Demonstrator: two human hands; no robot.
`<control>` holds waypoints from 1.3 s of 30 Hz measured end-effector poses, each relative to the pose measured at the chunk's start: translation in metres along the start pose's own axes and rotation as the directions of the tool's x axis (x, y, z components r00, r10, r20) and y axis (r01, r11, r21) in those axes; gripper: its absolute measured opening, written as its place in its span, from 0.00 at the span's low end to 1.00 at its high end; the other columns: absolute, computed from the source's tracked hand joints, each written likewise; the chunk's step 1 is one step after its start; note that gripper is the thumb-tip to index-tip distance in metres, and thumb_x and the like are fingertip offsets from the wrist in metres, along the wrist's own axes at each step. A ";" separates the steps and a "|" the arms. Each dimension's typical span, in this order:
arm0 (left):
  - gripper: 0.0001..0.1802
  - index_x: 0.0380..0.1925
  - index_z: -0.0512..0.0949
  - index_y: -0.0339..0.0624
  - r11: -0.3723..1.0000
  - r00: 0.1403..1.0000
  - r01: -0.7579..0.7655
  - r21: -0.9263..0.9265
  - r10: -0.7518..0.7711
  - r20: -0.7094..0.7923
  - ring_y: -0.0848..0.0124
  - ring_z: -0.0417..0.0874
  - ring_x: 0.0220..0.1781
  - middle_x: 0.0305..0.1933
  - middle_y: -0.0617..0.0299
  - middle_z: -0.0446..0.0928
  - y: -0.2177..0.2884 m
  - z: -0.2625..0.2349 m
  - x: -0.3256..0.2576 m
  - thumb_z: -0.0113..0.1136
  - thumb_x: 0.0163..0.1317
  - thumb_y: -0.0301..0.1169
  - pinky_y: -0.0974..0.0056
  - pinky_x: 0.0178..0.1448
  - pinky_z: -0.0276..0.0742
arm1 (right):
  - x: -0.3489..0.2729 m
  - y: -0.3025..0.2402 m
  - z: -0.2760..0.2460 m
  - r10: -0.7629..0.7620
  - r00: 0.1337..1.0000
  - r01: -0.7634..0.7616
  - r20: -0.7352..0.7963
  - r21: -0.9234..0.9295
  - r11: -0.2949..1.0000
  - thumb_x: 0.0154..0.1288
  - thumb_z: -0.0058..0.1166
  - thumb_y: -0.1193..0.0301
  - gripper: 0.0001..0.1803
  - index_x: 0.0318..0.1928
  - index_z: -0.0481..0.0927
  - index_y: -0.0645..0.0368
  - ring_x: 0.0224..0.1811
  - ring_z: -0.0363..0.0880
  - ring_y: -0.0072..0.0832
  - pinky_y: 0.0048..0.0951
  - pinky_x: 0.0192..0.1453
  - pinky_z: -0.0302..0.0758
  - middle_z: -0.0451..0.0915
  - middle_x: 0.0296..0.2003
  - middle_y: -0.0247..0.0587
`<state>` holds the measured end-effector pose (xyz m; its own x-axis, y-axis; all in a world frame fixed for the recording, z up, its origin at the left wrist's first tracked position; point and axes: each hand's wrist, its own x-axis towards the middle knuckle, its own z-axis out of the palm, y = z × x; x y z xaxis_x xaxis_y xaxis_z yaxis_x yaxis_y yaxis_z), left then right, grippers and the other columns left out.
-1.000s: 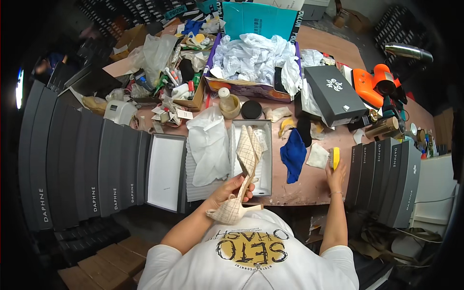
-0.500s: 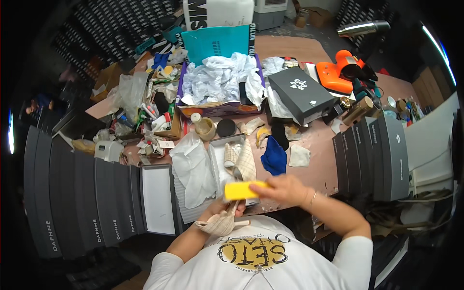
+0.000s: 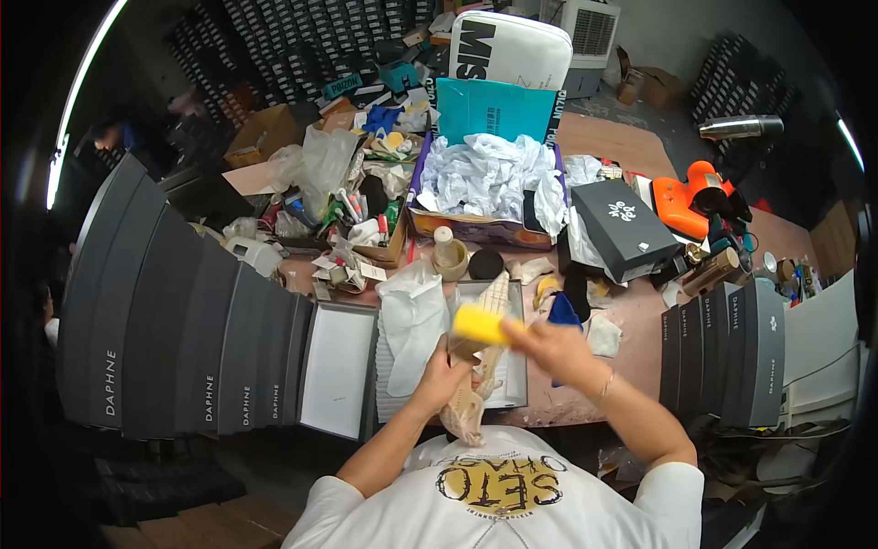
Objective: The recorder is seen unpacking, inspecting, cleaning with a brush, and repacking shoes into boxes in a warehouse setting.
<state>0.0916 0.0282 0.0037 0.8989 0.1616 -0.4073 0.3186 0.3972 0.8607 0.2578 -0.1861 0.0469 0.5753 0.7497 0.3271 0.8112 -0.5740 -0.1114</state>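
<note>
My left hand (image 3: 443, 378) grips a beige checked shoe (image 3: 465, 414), tilted in front of my chest with one end toward my shirt. Fingers of my right hand (image 3: 560, 353) are closed round one end of a yellow block (image 3: 480, 325), sponge-like and blurred by motion. The block is over the upper end of the shoe and partly hides it; whether they touch, I cannot tell. Just beyond lies the matching shoe (image 3: 495, 295), in an open grey shoebox (image 3: 514, 389). White tissue paper (image 3: 412, 320) spreads to the box's left.
Dark shoeboxes (image 3: 187, 311) stand in a row at left, more (image 3: 727, 352) at right. Behind are a carton of crumpled paper (image 3: 485, 231), a squat jar (image 3: 449, 259), a dark box (image 3: 625, 227) and an orange tool (image 3: 681, 206). Blue (image 3: 565, 313) and white cloths (image 3: 604, 336) lie right.
The held shoe has turned from lying sideways to pointing toward my chest, and my left hand has come up. The yellow block now tilts over it. The whole view has shifted.
</note>
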 end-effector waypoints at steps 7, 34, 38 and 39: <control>0.38 0.69 0.50 0.41 0.840 0.929 -0.307 0.446 0.366 -0.048 0.66 0.72 0.53 0.58 0.52 0.67 -0.009 -0.009 -0.006 0.46 0.56 0.17 0.66 0.59 0.67 | 0.019 -0.064 -0.019 -0.337 0.939 0.320 0.062 0.197 0.927 0.61 0.53 0.70 0.21 0.56 0.74 0.46 0.18 0.76 0.34 0.35 0.18 0.72 0.72 0.22 0.36; 0.16 0.39 0.71 0.34 0.759 0.975 -0.174 -0.627 0.044 -0.217 0.68 0.77 0.29 0.29 0.58 0.75 0.016 -0.079 0.009 0.50 0.68 0.39 0.67 0.35 0.77 | -0.079 -0.089 0.031 0.237 0.778 -0.520 0.582 0.385 0.762 0.62 0.58 0.73 0.29 0.63 0.68 0.60 0.35 0.79 0.29 0.26 0.40 0.74 0.81 0.39 0.52; 0.21 0.54 0.63 0.34 0.957 0.929 -0.090 -0.276 -0.019 -0.369 0.66 0.79 0.43 0.45 0.53 0.74 -0.021 -0.108 0.014 0.53 0.66 0.34 0.61 0.45 0.79 | -0.069 -0.087 0.041 0.328 0.768 -0.640 0.550 0.657 0.399 0.51 0.69 0.63 0.43 0.65 0.62 0.59 0.43 0.81 0.44 0.36 0.41 0.76 0.80 0.42 0.57; 0.25 0.58 0.61 0.34 0.964 0.907 -0.093 -0.247 -0.020 -0.420 0.66 0.78 0.47 0.49 0.52 0.74 -0.029 -0.110 0.019 0.54 0.66 0.32 0.59 0.48 0.79 | -0.064 -0.094 0.053 0.263 0.820 -0.565 0.508 0.649 0.509 0.51 0.69 0.63 0.42 0.64 0.63 0.59 0.44 0.81 0.46 0.38 0.41 0.76 0.80 0.43 0.57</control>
<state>0.0663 0.1190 -0.0628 0.6831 0.5179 -0.5149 0.1491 0.5914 0.7925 0.1500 -0.1629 -0.0138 0.7384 0.6311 -0.2376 0.1549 -0.5018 -0.8510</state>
